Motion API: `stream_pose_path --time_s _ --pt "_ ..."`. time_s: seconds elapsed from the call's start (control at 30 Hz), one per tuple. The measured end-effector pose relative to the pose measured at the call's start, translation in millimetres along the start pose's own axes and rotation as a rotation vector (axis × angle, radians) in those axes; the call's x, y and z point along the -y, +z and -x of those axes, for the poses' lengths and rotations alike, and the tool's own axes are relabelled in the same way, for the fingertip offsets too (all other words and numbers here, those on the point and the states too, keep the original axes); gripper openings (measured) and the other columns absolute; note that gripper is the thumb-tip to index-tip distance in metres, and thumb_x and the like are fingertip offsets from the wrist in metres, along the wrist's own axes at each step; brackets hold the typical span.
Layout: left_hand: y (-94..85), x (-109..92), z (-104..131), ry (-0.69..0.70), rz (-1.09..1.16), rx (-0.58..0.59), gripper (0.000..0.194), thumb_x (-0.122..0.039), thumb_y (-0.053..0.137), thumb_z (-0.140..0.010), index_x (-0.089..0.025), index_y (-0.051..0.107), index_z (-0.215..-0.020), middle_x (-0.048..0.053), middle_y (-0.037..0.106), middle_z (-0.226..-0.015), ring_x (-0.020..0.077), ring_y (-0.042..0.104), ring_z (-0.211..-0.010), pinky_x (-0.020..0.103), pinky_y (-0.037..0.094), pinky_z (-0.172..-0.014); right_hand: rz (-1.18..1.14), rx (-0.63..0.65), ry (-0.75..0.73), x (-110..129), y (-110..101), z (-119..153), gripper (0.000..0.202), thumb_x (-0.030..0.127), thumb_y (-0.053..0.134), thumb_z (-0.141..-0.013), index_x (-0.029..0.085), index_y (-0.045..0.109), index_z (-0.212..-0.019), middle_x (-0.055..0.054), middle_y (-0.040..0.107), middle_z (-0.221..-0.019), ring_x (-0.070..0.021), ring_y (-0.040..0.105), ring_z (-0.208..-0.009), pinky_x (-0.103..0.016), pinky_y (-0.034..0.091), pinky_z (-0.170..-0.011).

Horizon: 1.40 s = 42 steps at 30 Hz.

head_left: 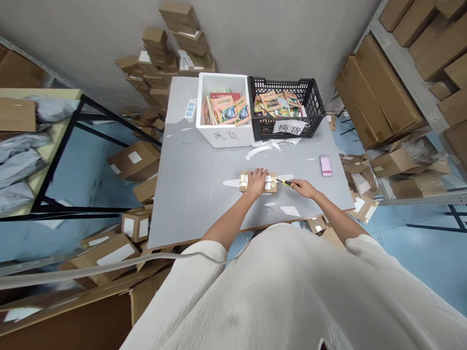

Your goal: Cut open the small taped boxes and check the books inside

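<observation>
A small brown cardboard parcel (271, 183) with a white label and tape lies flat on the grey table (193, 194). My left hand (256, 181) presses down on its top, fingers spread. My right hand (302, 187) grips a small cutter (285, 182) with a yellow and black handle; its tip touches the parcel's right end.
At the table's far edge stand a white foam box (224, 135) and a black plastic crate (314, 104), both holding colourful booklets. A pink pad (325, 165) lies to the right. Paper scraps litter the table. Cardboard boxes are piled on the floor and on shelves at right.
</observation>
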<state>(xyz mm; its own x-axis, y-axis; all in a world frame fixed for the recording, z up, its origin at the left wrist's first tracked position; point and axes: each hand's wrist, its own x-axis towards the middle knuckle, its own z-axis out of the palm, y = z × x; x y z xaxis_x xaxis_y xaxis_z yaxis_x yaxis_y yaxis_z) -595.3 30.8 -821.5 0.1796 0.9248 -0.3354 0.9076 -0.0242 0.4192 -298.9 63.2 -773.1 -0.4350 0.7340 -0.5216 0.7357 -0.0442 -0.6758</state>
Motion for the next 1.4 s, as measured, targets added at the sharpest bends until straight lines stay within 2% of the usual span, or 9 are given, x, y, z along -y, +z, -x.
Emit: stream_pose_path --time_s 0.07,0.17,0.6,0.73,0.87,1.03,1.13,1.27,1.4 --pt "0.0 0 -3 0.003 -0.007 0.026 0.072 -0.014 0.054 -0.099 -0.023 0.049 -0.171 0.02 0.055 -0.171 0.0361 0.043 -0.165 0.059 0.028 -0.137 0.143 -0.017 -0.069 3 5 2 0.038 0.041 0.066 -0.107 0.031 0.082 -0.14 -0.008 0.081 -0.124 -0.0291 0.073 -0.115 -0.04 0.057 -0.104" --pt "0.5 1 -3 0.017 -0.012 0.034 0.068 -0.016 0.054 -0.101 -0.028 0.053 -0.168 0.017 0.063 -0.161 0.0349 0.049 -0.159 0.057 0.032 -0.134 0.263 -0.014 -0.081 2 13 2 0.045 0.036 0.07 -0.106 0.032 0.078 -0.15 -0.01 0.077 -0.128 -0.0292 0.072 -0.113 -0.039 0.057 -0.102" --pt "20.9 -5 16 0.009 -0.012 -0.049 0.077 -0.022 0.046 -0.104 -0.021 0.038 -0.18 0.018 0.048 -0.18 0.035 0.037 -0.171 0.054 0.025 -0.139 0.319 -0.136 -0.093 -16 51 4 0.052 0.04 0.055 -0.113 0.029 0.069 -0.162 -0.015 0.071 -0.135 -0.0316 0.067 -0.119 -0.043 0.056 -0.108" --pt "22.9 -3 17 0.003 -0.019 -0.06 0.078 -0.02 0.046 -0.104 -0.023 0.036 -0.181 0.017 0.049 -0.18 0.0345 0.038 -0.171 0.055 0.026 -0.139 0.308 -0.171 -0.085 -23 43 4 0.051 0.042 0.055 -0.112 0.027 0.071 -0.159 -0.015 0.07 -0.135 -0.033 0.066 -0.121 -0.044 0.054 -0.111" --pt "28.9 1 17 0.013 0.009 -0.067 0.076 -0.021 0.049 -0.103 -0.023 0.04 -0.179 0.016 0.05 -0.18 0.0336 0.038 -0.172 0.056 0.025 -0.14 0.238 -0.366 0.05 -40 18 6 0.055 0.043 0.048 -0.113 0.023 0.068 -0.16 -0.017 0.069 -0.135 -0.0342 0.068 -0.123 -0.044 0.057 -0.109" --pt "42.4 4 16 0.001 0.138 -0.141 0.071 -0.031 0.046 -0.106 -0.015 0.046 -0.175 0.019 0.047 -0.181 0.0348 0.035 -0.174 0.057 0.022 -0.143 0.206 -0.326 0.012 -56 4 5 0.057 0.045 0.06 -0.105 0.019 0.068 -0.155 -0.018 0.07 -0.138 -0.036 0.067 -0.129 -0.049 0.057 -0.113" --pt "45.8 8 22 0.023 0.201 -0.163 0.074 -0.039 0.052 -0.104 -0.013 0.046 -0.174 0.02 0.04 -0.185 0.0362 0.029 -0.176 0.058 0.017 -0.145 0.144 -0.327 -0.001 -51 18 -3 0.052 0.05 0.061 -0.105 0.021 0.073 -0.147 -0.017 0.072 -0.136 -0.035 0.069 -0.127 -0.05 0.057 -0.114" --pt "41.3 23 40 -0.019 0.204 -0.187 0.084 -0.053 0.07 -0.098 -0.02 0.047 -0.172 0.021 0.032 -0.188 0.0422 0.022 -0.177 0.066 0.011 -0.144 0.044 -0.32 -0.015 -35 41 -18 0.051 0.057 0.063 -0.103 0.023 0.075 -0.139 -0.016 0.075 -0.134 -0.0339 0.071 -0.124 -0.052 0.057 -0.115" --pt "39.1 46 64 -0.139 0.211 -0.226 0.096 -0.051 0.085 -0.087 -0.023 0.045 -0.171 0.024 0.029 -0.187 0.0478 0.021 -0.176 0.071 0.015 -0.141 -0.095 -0.259 -0.009 -18 58 -27 0.05 0.059 0.067 -0.099 0.024 0.074 -0.134 -0.014 0.077 -0.136 -0.0332 0.073 -0.122 -0.051 0.058 -0.111"
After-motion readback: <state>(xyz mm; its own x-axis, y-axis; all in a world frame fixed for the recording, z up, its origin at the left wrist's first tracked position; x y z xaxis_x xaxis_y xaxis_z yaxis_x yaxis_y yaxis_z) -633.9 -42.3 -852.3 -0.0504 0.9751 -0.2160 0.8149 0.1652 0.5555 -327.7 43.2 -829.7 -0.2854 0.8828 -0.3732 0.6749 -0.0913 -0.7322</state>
